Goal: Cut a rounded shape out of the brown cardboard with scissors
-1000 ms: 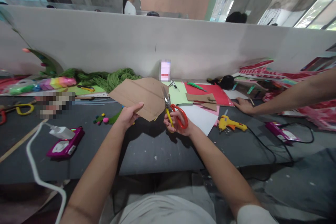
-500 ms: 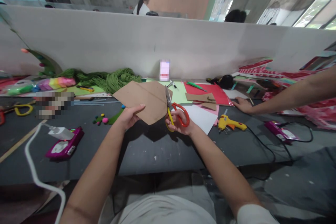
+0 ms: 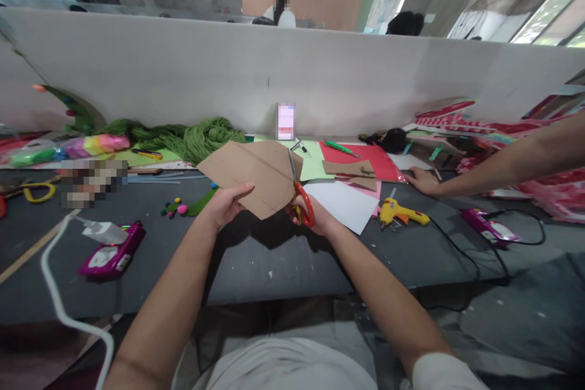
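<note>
Between my hands, above the dark table, is a piece of brown cardboard [image 3: 251,170] with angled edges and a rounded right side. My left hand [image 3: 228,202] pinches its lower left edge, thumb on top. In my right hand [image 3: 313,213] are scissors [image 3: 305,202] with red and yellow handles, my fingers through the loops. Their blades point away from me and lie across the cardboard's right edge, with a narrow strip of card to the right of them. Under and behind the cardboard are light green paper [image 3: 315,164] and white paper [image 3: 345,201].
A yellow glue gun [image 3: 404,213] with a black cord lies to the right, near a purple power strip [image 3: 491,227]. Another person's hand [image 3: 423,181] rests at the right. Green yarn [image 3: 212,137] and a phone [image 3: 286,120] are at the back; another purple power strip [image 3: 114,250] sits left.
The scissors' handles have come together and the blades have closed along the cardboard's right edge. My left hand and the cardboard have hardly moved.
</note>
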Demonstrator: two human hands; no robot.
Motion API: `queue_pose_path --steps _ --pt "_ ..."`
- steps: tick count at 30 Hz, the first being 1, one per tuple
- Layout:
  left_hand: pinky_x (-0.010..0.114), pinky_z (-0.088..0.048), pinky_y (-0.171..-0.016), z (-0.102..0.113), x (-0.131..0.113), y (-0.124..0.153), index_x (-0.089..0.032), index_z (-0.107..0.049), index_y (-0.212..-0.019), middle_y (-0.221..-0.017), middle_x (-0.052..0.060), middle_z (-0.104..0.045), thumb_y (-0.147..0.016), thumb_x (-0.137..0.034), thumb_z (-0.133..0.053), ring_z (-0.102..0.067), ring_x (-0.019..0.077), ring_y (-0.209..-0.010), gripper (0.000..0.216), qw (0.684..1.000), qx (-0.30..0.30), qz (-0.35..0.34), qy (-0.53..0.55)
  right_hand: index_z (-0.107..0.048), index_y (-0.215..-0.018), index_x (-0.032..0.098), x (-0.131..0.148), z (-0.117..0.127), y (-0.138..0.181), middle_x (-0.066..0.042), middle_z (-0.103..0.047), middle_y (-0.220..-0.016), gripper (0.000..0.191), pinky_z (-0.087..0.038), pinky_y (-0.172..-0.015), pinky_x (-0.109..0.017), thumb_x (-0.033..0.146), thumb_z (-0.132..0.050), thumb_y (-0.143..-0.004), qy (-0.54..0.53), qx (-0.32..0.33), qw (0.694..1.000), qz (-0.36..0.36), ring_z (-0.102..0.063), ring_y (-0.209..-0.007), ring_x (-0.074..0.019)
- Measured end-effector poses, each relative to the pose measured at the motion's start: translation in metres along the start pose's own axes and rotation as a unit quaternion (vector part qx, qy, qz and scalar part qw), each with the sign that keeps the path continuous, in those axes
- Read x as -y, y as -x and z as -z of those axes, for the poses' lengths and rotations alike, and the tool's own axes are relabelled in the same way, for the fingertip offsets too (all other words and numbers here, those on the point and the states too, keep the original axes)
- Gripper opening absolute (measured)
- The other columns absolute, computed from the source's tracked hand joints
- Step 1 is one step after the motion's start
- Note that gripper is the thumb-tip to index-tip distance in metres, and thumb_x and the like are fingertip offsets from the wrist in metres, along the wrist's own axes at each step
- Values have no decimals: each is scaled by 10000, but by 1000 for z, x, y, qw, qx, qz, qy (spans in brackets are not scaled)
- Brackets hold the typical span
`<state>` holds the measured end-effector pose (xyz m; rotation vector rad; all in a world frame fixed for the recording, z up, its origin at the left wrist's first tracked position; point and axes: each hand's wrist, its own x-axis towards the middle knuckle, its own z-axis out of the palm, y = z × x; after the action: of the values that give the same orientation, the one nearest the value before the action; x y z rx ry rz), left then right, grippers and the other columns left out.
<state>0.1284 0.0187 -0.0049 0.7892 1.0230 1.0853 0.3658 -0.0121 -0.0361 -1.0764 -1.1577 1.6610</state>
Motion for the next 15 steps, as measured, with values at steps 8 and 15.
queue_pose_path --steps 8,15 --pt "326 -665 -694 1 1 2 -100 -765 -1058 -1117 148 -792 -740 -126 -802 -769 249 -865 321 1000 10 -3 -18 -575 -622 211 -8 -2 -1 -31 -593 -505 236 -381 -411 -230 350 -623 -806 73 -30 997 15 -540 -441 -141" --pt "354 -673 -707 6 5 -4 -110 -752 -1102 -1147 167 -783 -727 -170 -830 -775 294 -937 387 999 26 -12 -35 -522 -655 217 -11 -3 -2 -8 -605 -475 304 -395 -361 -200 447 -661 -798 96 -41 994 29 -560 -371 -126"
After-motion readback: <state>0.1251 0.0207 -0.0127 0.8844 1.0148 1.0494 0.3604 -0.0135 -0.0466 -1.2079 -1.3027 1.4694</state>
